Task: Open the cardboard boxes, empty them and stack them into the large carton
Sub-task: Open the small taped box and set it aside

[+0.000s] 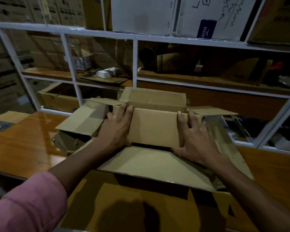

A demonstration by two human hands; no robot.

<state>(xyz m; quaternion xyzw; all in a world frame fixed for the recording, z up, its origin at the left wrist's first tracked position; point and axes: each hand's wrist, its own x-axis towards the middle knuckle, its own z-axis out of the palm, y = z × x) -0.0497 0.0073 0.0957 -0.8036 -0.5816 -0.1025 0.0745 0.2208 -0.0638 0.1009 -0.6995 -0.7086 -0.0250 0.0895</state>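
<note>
A large brown carton (pixel 141 206) stands open right in front of me, its near flap hanging toward me. Above its opening I hold a smaller open cardboard box (pixel 155 128) by its two ends. My left hand (pixel 116 128) grips the left end, fingers hooked over the top edge. My right hand (pixel 192 138) grips the right end, thumb low on the front face. The small box's flaps stick up and out, and what lies inside it is hidden. Another open cardboard box (pixel 84 121) lies on its side to the left.
The boxes rest on a glossy wooden table (pixel 23 148). Behind it stands a white metal rack (pixel 135 61) with wooden shelves holding cartons and small items. More stacked cartons fill the far left. A clear plastic sheet (pixel 224 131) lies to the right of the boxes.
</note>
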